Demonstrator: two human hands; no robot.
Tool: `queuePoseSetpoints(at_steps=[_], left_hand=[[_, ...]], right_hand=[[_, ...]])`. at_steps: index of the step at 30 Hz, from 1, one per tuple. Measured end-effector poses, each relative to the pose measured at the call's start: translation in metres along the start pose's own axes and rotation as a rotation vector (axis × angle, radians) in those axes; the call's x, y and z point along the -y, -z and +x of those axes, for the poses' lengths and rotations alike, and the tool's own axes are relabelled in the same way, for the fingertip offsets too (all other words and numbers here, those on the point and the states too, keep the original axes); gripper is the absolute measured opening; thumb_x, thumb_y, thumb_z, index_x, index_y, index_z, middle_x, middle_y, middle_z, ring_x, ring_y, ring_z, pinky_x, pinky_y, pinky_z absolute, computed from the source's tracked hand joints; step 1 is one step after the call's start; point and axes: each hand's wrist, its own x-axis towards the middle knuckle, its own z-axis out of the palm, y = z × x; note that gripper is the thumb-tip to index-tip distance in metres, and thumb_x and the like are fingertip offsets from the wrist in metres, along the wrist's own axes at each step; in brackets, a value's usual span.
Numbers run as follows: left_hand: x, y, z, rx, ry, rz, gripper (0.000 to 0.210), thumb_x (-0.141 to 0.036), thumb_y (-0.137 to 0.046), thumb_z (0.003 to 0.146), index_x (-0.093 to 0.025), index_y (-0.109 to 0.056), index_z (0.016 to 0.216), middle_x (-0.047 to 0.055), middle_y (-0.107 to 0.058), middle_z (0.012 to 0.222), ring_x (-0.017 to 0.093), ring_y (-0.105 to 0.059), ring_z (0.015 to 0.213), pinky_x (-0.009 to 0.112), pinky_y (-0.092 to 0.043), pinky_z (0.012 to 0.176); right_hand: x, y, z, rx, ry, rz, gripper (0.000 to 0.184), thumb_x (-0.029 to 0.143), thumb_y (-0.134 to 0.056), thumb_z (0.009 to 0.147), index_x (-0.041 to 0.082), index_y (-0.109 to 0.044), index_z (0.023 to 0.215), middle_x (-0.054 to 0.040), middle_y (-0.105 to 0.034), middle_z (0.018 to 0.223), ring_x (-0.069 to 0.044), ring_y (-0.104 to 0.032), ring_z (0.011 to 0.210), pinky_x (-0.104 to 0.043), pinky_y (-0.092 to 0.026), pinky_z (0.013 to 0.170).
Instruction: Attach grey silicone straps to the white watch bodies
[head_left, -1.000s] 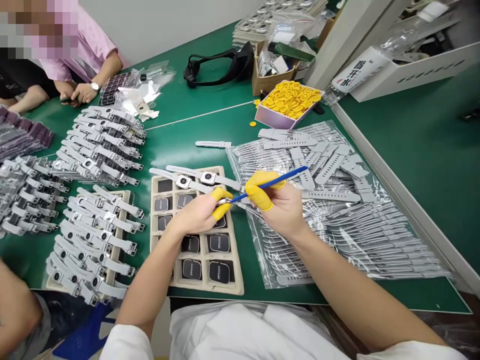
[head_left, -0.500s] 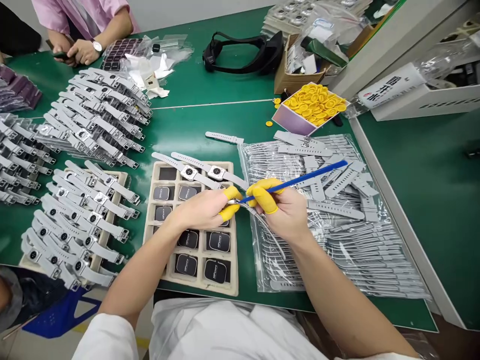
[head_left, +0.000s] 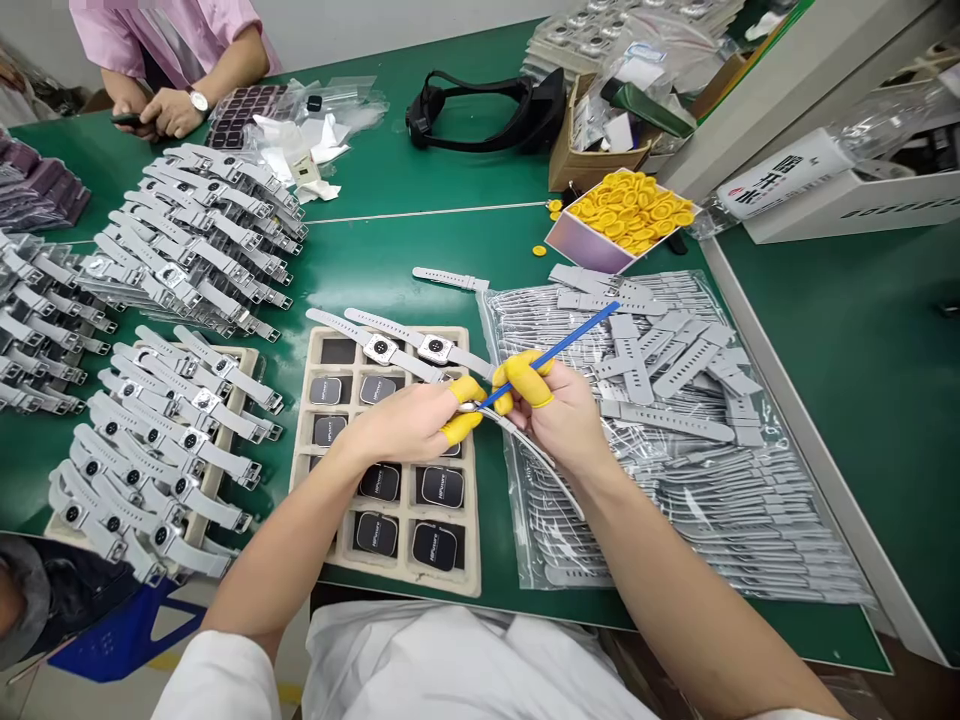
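With yellow finger cots on its thumb and finger, my left hand (head_left: 401,420) is closed on a smartwatch (head_left: 469,406), mostly hidden by the fingers. A grey strap (head_left: 541,456) runs from the watch down and right, under my right hand (head_left: 570,415). That hand, also in finger cots, is closed around a slim blue stick tool (head_left: 577,335), its lower tip at the watch. Below my left hand lies a beige tray (head_left: 471,540) with black smartwatches (head_left: 442,487) in its compartments. Two strapped watches (head_left: 436,348) lie across its far edge.
Bagged grey straps (head_left: 637,500) cover the right side, loose straps (head_left: 634,360) on top. Behind stands a box of yellow finger cots (head_left: 634,210). Stacked strapped watches (head_left: 187,240) fill the left. A black headband device (head_left: 480,110) lies at the back; a person's hands (head_left: 172,112) hold a phone.
The blue tool has swung steeper, its upper end moving left. My right hand has turned slightly, and the strap beneath it shows more clearly. My left hand keeps its grip on the watch.
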Motion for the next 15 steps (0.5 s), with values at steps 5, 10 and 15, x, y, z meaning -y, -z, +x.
queuePoseSetpoints(at_steps=[5,10,15], left_hand=[[0.0005,-0.0004,-0.0002,-0.013,0.008,-0.009,0.015,-0.035,-0.040,0.103,-0.022,-0.046,0.098,0.004,-0.061,0.085,0.017,-0.051,0.062,0.032,-0.041,0.059],[0.0015,-0.0003,-0.0012,-0.029,-0.007,-0.027,0.015,-0.035,-0.040,0.102,-0.023,-0.047,0.098,0.005,-0.062,0.086,0.020,-0.054,0.066,0.034,-0.043,0.060],[0.0018,0.0002,-0.0017,-0.006,0.019,-0.028,0.012,-0.033,-0.042,0.100,-0.023,-0.047,0.095,0.006,-0.063,0.087,0.020,-0.056,0.068,0.034,-0.046,0.062]], right_hand=[[0.0006,-0.0002,0.0004,0.014,-0.005,-0.004,0.051,0.069,-0.081,0.078,0.022,-0.064,0.076,0.0029,-0.058,0.056,-0.008,-0.044,0.042,-0.023,-0.031,0.037],[-0.0027,0.0004,0.0027,0.010,-0.015,0.029,0.050,0.069,-0.082,0.077,0.022,-0.063,0.076,0.0028,-0.058,0.056,-0.009,-0.044,0.042,-0.023,-0.030,0.036],[-0.0051,0.0003,0.0038,0.026,-0.011,0.044,0.050,0.068,-0.083,0.076,0.023,-0.062,0.076,0.0029,-0.059,0.058,-0.009,-0.043,0.042,-0.022,-0.030,0.036]])
